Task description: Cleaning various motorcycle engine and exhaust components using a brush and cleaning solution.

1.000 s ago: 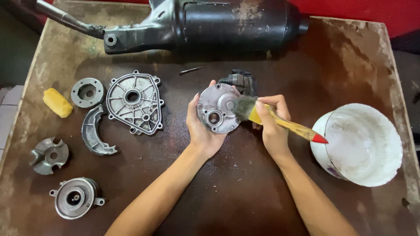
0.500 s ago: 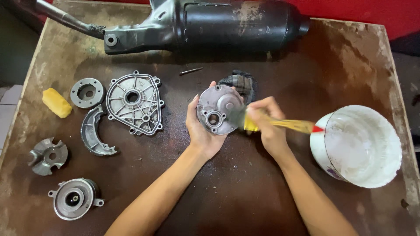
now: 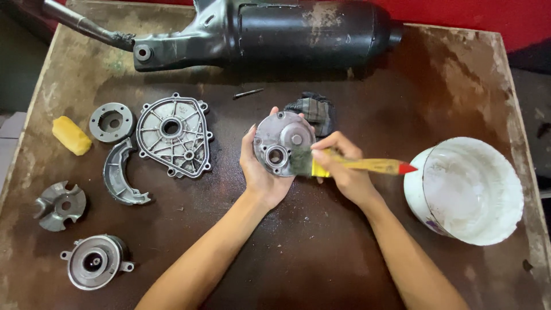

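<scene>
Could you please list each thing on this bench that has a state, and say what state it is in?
Round metal housing: held upright off the bench in the left hand.
Paintbrush: gripped in the right hand, bristles against the housing.
White bowl: tilted, holding cloudy liquid.
Ribbed cover plate: lying flat.
Curved brake shoe: lying flat.
Yellow sponge: lying untouched.
Black muffler: lying on its side.

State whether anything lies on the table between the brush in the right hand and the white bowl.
Nothing visible does. The right hand holds the yellow-handled paintbrush, its red tip beside the white round bowl; only bare brown table lies between.
</scene>
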